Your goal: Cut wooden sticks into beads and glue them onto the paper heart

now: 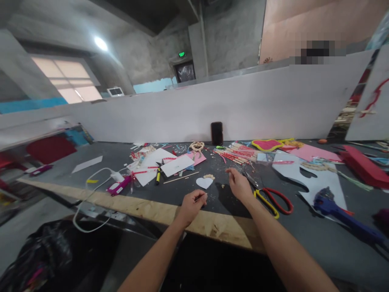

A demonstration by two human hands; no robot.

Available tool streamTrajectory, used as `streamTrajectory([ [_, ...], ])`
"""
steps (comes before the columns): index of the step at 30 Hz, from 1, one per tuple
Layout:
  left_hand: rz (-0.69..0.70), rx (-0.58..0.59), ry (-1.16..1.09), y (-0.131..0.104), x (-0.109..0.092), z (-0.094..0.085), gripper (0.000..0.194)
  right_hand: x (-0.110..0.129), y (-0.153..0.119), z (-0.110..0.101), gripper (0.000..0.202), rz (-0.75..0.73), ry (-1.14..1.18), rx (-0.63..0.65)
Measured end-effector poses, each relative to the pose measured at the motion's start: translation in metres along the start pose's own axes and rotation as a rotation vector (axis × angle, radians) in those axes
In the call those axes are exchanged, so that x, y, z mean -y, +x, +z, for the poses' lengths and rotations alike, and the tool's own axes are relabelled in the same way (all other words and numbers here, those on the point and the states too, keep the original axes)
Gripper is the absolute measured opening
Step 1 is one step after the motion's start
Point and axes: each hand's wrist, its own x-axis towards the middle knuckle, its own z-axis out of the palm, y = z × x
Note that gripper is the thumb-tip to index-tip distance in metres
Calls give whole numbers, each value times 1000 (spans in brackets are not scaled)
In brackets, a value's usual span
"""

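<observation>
My left hand (pixel 193 206) is closed over the table's near edge, fingertips pinched together; whatever they hold is too small to name. Just beyond it lies a small white paper heart (pixel 204 183), with a short row of beige beads (pixel 209 177) along its upper right edge. To the right, my right hand (pixel 238 184) hovers above the dark tabletop, its fingers curled and thumb side turned inward; what is between the fingertips is hidden. Scissors (pixel 267 196) with red and yellow handles lie right beside my right hand and wrist.
Left of centre are yellow-black pliers (pixel 158 175), white cards (pixel 178 165), and a purple glue gun (pixel 119 185). Red-striped sticks (pixel 237 153) and an upright phone (pixel 216 133) stand farther back. At right lie cut white paper (pixel 291 168) and a blue glue gun (pixel 346 217).
</observation>
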Motion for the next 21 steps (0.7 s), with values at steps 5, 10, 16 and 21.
streamTrajectory([
  [5, 0, 11, -18, 1, -2, -1, 26, -2, 0, 1, 32, -22, 0, 22],
  [10, 3, 12, -47, 3, -5, -1, 24, -3, 1, 3, 31, -61, -14, 48],
  [16, 22, 57, -53, 3, -7, -3, 24, -3, 0, 1, 30, -95, -11, 29],
  [21, 17, 77, -50, 3, -5, -3, 30, 1, -1, 1, 29, -118, -5, 4],
])
